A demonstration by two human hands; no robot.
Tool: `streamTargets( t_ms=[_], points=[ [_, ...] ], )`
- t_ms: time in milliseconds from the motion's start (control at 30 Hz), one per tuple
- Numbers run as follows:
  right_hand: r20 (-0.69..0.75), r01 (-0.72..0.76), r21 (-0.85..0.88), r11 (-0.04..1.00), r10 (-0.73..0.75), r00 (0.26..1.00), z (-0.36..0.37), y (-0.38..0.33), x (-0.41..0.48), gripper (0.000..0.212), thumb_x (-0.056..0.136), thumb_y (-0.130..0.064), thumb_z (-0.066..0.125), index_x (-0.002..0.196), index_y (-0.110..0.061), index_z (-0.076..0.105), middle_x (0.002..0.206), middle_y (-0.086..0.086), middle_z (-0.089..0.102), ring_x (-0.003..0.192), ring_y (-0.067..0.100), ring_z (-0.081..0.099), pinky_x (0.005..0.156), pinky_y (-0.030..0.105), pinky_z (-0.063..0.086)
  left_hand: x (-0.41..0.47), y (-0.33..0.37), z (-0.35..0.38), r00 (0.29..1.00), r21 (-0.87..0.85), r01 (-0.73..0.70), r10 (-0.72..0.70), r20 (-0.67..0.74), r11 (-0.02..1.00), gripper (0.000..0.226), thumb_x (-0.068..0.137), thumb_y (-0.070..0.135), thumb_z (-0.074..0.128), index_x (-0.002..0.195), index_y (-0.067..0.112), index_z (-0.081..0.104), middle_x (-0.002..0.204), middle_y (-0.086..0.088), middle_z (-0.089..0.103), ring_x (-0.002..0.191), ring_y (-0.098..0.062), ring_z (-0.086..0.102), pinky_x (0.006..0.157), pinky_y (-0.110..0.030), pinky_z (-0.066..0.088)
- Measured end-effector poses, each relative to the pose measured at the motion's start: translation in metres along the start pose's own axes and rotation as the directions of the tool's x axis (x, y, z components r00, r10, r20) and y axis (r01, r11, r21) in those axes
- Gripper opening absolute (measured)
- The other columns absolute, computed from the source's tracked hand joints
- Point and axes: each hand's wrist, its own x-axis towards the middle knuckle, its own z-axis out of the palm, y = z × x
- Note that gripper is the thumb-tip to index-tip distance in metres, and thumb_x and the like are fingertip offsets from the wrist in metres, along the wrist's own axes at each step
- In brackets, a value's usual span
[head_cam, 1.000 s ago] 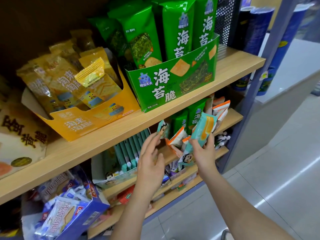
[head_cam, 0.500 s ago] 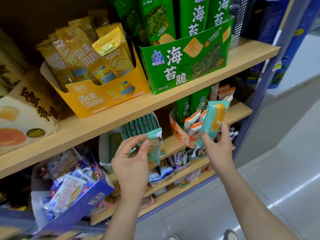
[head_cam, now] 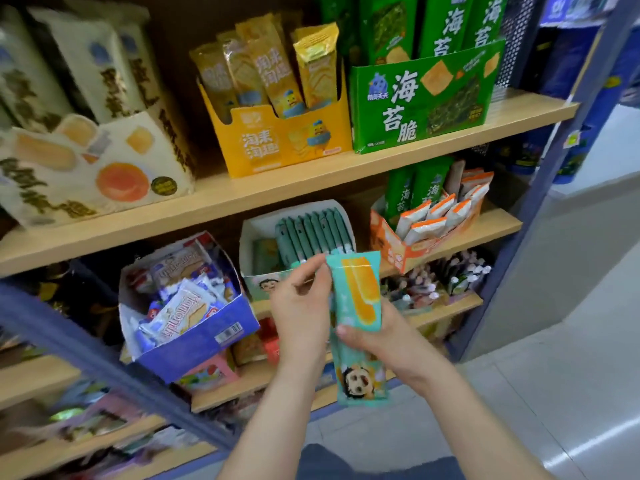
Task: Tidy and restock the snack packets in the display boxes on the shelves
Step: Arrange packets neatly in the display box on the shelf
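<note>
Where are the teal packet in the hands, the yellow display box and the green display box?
teal packet (head_cam: 360,299): head view, on the orange picture on its front.
yellow display box (head_cam: 287,143): head view, on its front panel.
green display box (head_cam: 415,105): head view, on its front panel.

shop | wooden shelves (head_cam: 277,183) | snack display boxes (head_cam: 284,140) (retail packs)
</note>
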Motion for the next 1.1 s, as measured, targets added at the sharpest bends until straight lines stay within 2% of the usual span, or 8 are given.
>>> streamTargets(
  t_ms=[133,233,400,567,667,800,1000,1100],
  points=[
    [0.114,0.018,-0.139,0.99,-0.003,0.994,0.008,0.002,-0.006,0.054,0.079,-0.016,0.077,0.127,-0.027,0.054,0.115,-0.004,0.071,0.11,0.015,0.065,0.098,0.038,0.051,-0.017,-0.003,-0.026,0.95,-0.022,0.169,-0.156,0.272,0.985,0.051,0.074,0.039,0.071,0.121,0.023,0.056,0.106,0.0,0.073,0.097,-0.014,0.071,0.076,-0.028,0.057],
    [0.236,0.047,-0.24,0.97,0.011,0.972,0.015,-0.007,-0.008,0.07,0.08,-0.013,0.079,0.137,-0.034,0.043,0.116,-0.014,0.069,0.11,0.005,0.064,0.094,0.029,0.051,-0.021,0.002,-0.049,0.954,0.028,0.149,-0.151,0.26,0.988,0.04,0.073,0.018,0.081,0.108,0.018,0.062,0.095,-0.003,0.076,0.088,-0.019,0.073,0.066,-0.029,0.058],
    [-0.181,0.013,-0.444,0.896,-0.104,0.978,0.024,-0.028,-0.004,0.059,0.081,-0.057,0.067,0.134,-0.034,0.051,0.096,-0.002,0.062,0.083,0.011,0.06,0.073,0.029,0.052,-0.017,0.015,-0.068,0.992,0.011,-0.122,0.122,0.039,0.992,0.038,0.073,0.008,0.082,0.099,0.026,0.061,0.088,0.013,0.073,0.083,-0.002,0.069,0.067,-0.017,0.054],
    [0.168,-0.289,0.091,0.953,0.271,0.948,0.027,-0.046,-0.012,0.064,0.077,-0.068,0.048,0.114,-0.02,0.067,0.097,0.012,0.075,0.083,0.024,0.071,0.069,0.032,0.053,-0.02,0.001,-0.073,0.707,0.249,-0.701,0.601,0.373,0.669,0.053,0.067,0.001,0.085,0.103,0.028,0.058,0.105,0.013,0.065,0.095,-0.002,0.065,0.078,-0.023,0.054],
    [0.179,-0.258,0.413,0.873,0.199,0.963,0.032,-0.035,-0.002,0.034,0.081,-0.033,0.063,0.103,-0.007,0.07,0.087,0.012,0.072,0.074,0.021,0.069,0.062,0.031,0.054,-0.014,-0.011,-0.076,0.52,0.192,-0.811,0.53,0.67,0.553,0.048,0.07,0.001,0.081,0.104,0.022,0.056,0.109,0.004,0.065,0.103,-0.015,0.064,0.085,-0.036,0.053],
    [0.083,-0.221,0.515,0.828,0.209,0.974,0.026,-0.019,0.011,0.049,0.086,-0.014,0.063,0.134,-0.016,0.055,0.114,0.014,0.071,0.091,0.026,0.072,0.064,0.033,0.057,0.005,-0.007,-0.085,0.492,0.213,-0.734,0.289,0.821,0.645,0.032,0.077,0.019,0.069,0.108,0.014,0.065,0.118,0.008,0.062,0.116,-0.001,0.054,0.097,-0.018,0.045],
    [-0.03,-0.121,0.473,0.873,0.153,0.988,0.009,-0.014,0.021,0.078,0.085,0.0,0.063,0.147,-0.039,0.034,0.121,0.012,0.069,0.103,0.032,0.069,0.075,0.045,0.057,0.028,-0.01,-0.073,0.745,0.255,-0.362,0.114,0.658,0.897,0.065,0.069,-0.029,0.044,0.1,0.024,0.067,0.126,0.012,0.053,0.127,-0.001,0.046,0.102,-0.029,0.047],
    [-0.083,-0.128,0.376,0.918,0.172,0.982,-0.001,-0.015,0.023,0.079,0.088,0.002,0.063,0.148,-0.037,0.03,0.116,0.013,0.071,0.102,0.032,0.07,0.079,0.047,0.056,0.076,-0.026,-0.073,0.822,0.682,-0.56,0.209,0.53,0.47,0.052,0.08,-0.006,0.052,0.119,0.028,0.061,0.13,0.01,0.054,0.125,-0.012,0.045,0.103,-0.032,0.042]
  ],
)
